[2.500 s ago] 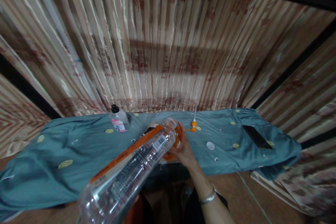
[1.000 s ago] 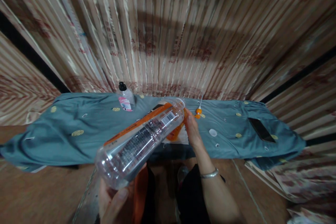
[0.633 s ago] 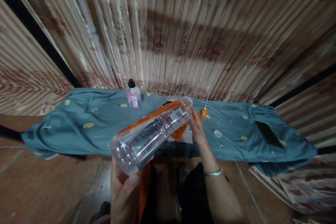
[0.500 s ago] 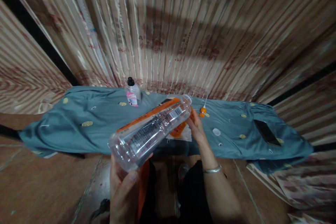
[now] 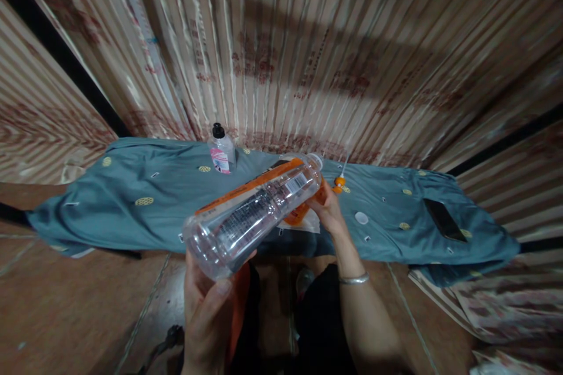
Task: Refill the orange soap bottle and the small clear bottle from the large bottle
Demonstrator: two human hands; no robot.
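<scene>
My left hand (image 5: 206,304) grips the base of a large clear plastic bottle (image 5: 253,211) with an orange label stripe. The bottle is tipped, its open mouth pointing away toward the table. My right hand (image 5: 328,214) is closed around an orange object (image 5: 299,215) just under the bottle's mouth; most of that object is hidden by the bottle. A silver bracelet (image 5: 354,279) sits on my right wrist. A white cap (image 5: 361,218) lies on the teal cloth (image 5: 132,205) just right of my right hand.
A small clear bottle with a black cap and pink label (image 5: 221,152) stands at the back of the cloth. A black phone (image 5: 443,220) lies at the right end. A small orange piece with a white stem (image 5: 339,181) lies near the striped curtain (image 5: 285,53). Brown tiled floor lies below.
The bottle's base has come down into view, held in my left hand. My right hand stays at the bottle's mouth. The view has shifted, so the table sits higher in frame.
</scene>
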